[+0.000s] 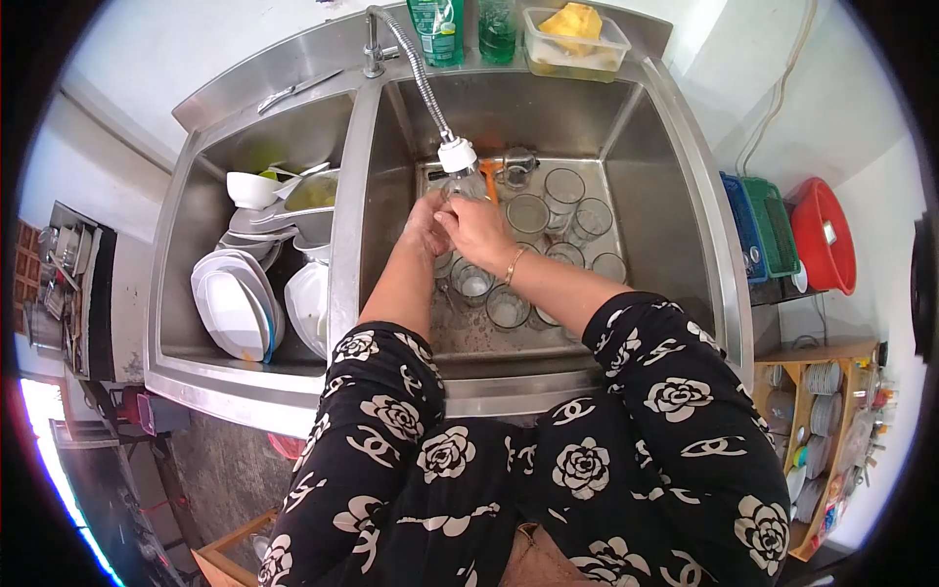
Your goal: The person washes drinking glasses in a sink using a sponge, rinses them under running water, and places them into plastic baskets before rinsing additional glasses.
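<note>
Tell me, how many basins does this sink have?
2: the left basin, holding dishes, and the right basin, holding drinking glasses, with the left hand and right hand over it. None appears hidden.

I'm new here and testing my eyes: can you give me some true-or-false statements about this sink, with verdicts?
1. The left hand and right hand are close together over the right basin. True.
2. The plates share the right basin with the glasses. False: the plates are in the left basin.
3. Several glasses sit in the right basin. True.
4. The red tub stands inside the left basin. False: the red tub is outside both basins, to the right.
</note>
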`<state>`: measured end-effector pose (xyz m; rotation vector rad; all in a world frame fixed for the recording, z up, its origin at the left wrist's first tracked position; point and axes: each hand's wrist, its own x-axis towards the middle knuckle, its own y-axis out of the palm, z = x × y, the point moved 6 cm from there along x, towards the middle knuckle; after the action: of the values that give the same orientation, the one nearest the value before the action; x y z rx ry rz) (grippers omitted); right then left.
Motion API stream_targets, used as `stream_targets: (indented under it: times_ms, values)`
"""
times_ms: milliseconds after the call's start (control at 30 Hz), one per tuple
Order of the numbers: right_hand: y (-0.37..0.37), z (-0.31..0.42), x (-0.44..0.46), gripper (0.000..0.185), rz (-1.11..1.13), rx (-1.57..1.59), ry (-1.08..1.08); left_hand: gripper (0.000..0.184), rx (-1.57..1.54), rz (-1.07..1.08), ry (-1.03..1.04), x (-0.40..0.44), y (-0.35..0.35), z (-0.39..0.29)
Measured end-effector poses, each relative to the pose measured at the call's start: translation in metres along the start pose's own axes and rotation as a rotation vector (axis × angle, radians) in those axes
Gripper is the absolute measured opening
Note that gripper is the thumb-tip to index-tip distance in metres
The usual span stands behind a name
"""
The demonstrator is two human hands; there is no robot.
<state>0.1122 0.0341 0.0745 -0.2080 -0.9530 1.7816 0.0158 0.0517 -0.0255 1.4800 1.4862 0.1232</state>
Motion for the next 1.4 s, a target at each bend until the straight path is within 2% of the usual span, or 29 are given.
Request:
stream_targets:
  times_ms: [33,100,133,167,233,267,300,400,433,533,600,633,733,767,867,967,1067,1167,1267,1367,1400]
  values:
    - [-0.002,0.002,0.003,0.029,0.029,-0.097,-0.127,0.035,-0.016,-0.068,0.077,0.0,-0.005,-0.003]
    - [-0.009,-0.008,0.016,0.029,0.254,-0.07,-0.057,0.038,-0.046,-0.203,0.236,0.001,-0.014,-0.01]
    - [-0.015,-0.009,0.022,0.028,0.365,-0.058,-0.019,0.04,-0.051,-0.133,0.273,0.009,-0.01,-0.011]
    - [-0.018,-0.012,0.028,0.027,0.387,-0.024,0.18,0.043,-0.055,-0.065,0.303,0.017,-0.006,-0.007]
    - [-0.006,-0.018,0.029,0.027,0.265,0.078,0.25,0.048,0.001,0.036,0.355,0.018,0.011,-0.004]
    - [0.0,-0.023,0.027,0.027,0.206,0.131,0.281,0.049,-0.022,0.011,0.337,0.012,0.014,-0.006]
    - [0.003,-0.012,0.02,0.027,0.242,0.036,0.082,0.05,-0.047,-0.017,0.32,0.004,0.019,-0.007]
    - [0.004,-0.02,0.009,0.027,0.596,-0.339,-0.09,0.054,-0.025,-0.074,0.195,0.019,-0.007,-0.002]
    - [-0.005,-0.016,0.011,0.027,0.609,-0.306,-0.053,0.055,-0.014,-0.076,0.168,0.018,-0.009,-0.001]
    - [0.005,-0.015,0.021,0.029,0.384,-0.194,0.211,0.053,-0.007,-0.012,0.154,0.019,-0.003,0.001]
    - [0.015,-0.006,0.014,0.033,0.518,-0.174,0.089,0.05,-0.001,0.052,0.174,0.012,0.003,-0.004]
    - [0.019,-0.001,0.01,0.035,0.587,-0.162,0.026,0.046,-0.043,-0.102,0.12,0.0,0.005,-0.004]
    - [0.0,0.003,0.005,0.033,0.709,-0.502,-0.133,0.042,0.084,-0.182,0.101,-0.005,-0.005,0.0]
    - [-0.012,0.008,0.008,0.028,0.728,-0.356,-0.015,0.04,0.097,-0.189,0.057,-0.006,0.001,0.002]
    - [0.028,-0.043,0.03,0.025,0.504,0.038,0.299,0.039,-0.049,-0.051,0.133,0.018,-0.01,-0.004]
    - [0.014,-0.019,0.009,0.023,0.582,-0.343,-0.126,0.036,0.035,-0.089,0.174,-0.002,-0.004,-0.009]
    - [0.011,-0.031,0.009,0.024,0.695,-0.458,-0.058,0.038,0.005,-0.133,0.057,0.01,-0.011,0.004]
    - [0.023,-0.042,0.014,0.024,0.582,0.243,0.459,0.041,-0.063,0.003,0.156,0.011,0.004,0.002]
    - [-0.001,-0.011,0.002,0.023,0.611,-0.344,-0.145,0.044,-0.148,-0.044,0.202,0.022,-0.003,-0.002]
    - [0.002,-0.025,0.006,0.023,0.6,-0.423,-0.004,0.042,-0.054,-0.116,0.039,0.031,-0.015,0.015]
    - [0.012,-0.029,0.008,0.023,0.538,-0.298,-0.004,0.041,-0.029,-0.107,0.09,0.031,-0.011,0.013]
